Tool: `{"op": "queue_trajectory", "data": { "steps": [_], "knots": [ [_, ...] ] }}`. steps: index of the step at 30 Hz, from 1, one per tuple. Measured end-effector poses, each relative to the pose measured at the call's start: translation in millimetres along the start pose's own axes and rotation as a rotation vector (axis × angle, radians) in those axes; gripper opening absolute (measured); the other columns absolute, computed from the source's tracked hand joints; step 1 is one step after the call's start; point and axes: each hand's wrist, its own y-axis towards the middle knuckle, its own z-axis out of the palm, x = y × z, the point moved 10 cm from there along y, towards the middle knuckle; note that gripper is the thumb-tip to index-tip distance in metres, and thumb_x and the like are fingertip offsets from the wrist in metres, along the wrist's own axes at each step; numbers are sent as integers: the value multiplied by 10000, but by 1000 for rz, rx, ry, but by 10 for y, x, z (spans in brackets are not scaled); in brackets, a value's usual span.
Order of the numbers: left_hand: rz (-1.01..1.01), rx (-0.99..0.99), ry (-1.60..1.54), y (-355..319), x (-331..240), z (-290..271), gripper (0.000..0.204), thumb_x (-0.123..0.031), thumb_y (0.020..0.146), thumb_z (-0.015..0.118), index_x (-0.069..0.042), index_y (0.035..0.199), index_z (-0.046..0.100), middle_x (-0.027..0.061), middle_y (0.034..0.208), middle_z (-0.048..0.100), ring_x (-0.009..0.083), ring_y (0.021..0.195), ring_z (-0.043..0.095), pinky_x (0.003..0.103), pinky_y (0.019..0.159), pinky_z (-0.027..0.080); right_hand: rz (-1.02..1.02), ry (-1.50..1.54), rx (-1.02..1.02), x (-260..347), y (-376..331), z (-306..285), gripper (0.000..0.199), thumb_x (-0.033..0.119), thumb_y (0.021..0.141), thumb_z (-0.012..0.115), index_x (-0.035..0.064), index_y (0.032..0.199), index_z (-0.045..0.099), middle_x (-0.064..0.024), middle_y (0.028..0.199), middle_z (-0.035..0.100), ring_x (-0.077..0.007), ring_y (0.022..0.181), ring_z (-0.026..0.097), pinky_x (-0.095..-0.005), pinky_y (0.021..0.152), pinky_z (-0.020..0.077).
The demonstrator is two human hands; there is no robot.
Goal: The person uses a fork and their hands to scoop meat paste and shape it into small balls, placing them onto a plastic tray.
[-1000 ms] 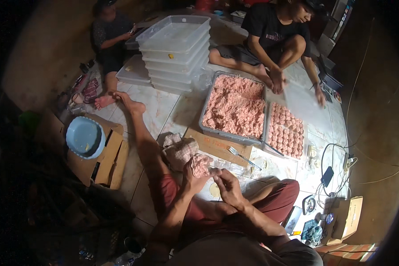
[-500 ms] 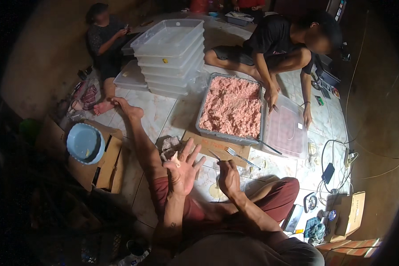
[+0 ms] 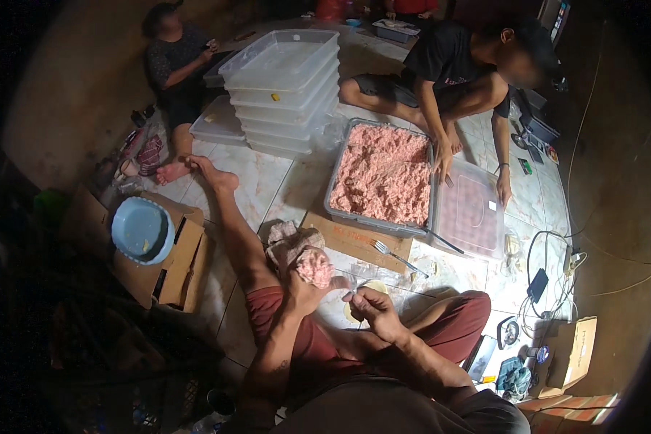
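Note:
My left hand (image 3: 301,293) is closed around a lump of pink minced meat mixture (image 3: 315,267), which bulges above the fingers. Close on its right, my right hand (image 3: 378,312) is pinched shut with the fingertips by my left thumb; a small pale tip shows there, too small to make out. Beyond my hands stands a grey tub (image 3: 330,195) filled with the same pink meat mixture (image 3: 383,173). A fork (image 3: 390,253) lies on the cardboard in front of the tub. Behind my left hand is a crumpled cloth (image 3: 286,237). Below my right hand lies a pale, round, flat piece (image 3: 351,312), partly hidden.
Stacked clear plastic bins (image 3: 286,94) stand at the back. A blue bowl (image 3: 143,230) rests on a cardboard box (image 3: 177,264) at left. The person opposite touches a translucent lid (image 3: 470,210). Cables and a black adapter (image 3: 537,282) lie at right; other people sit farther back.
My left hand was spread with a small pale scrap on it; now it is closed around a pink lump. My right hand, earlier with a thin blade-like tool, has moved lower, near the left thumb.

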Motion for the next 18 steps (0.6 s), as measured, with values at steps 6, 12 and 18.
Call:
{"op": "queue_trajectory", "data": {
  "steps": [6, 12, 18],
  "knots": [
    [-259, -62, 43, -102, 142, 27, 494, -319, 621, 928, -38, 804, 565, 81, 758, 604, 206, 690, 574, 353, 657, 488, -386, -971, -219, 460, 72, -44, 110, 79, 961, 593, 7, 1033, 635, -110, 774, 538, -242, 715, 512, -358, 658, 425],
    [-252, 90, -210, -202, 260, 98, 410, -164, 657, 902, -27, 899, 600, 53, 832, 615, 149, 760, 570, 315, 707, 498, 104, -82, -66, -74, -141, -120, 179, 134, 1018, 525, 13, 1008, 656, 26, 845, 554, -76, 788, 480, -257, 718, 420],
    [-408, -117, -58, -432, 723, 250, 447, -207, 645, 920, -40, 893, 588, 35, 820, 604, 143, 716, 548, 307, 672, 483, -201, -624, -284, 245, 6, -88, 180, 124, 1004, 531, -13, 1027, 647, -106, 930, 620, -181, 886, 566, -301, 801, 454]
  ]
}}
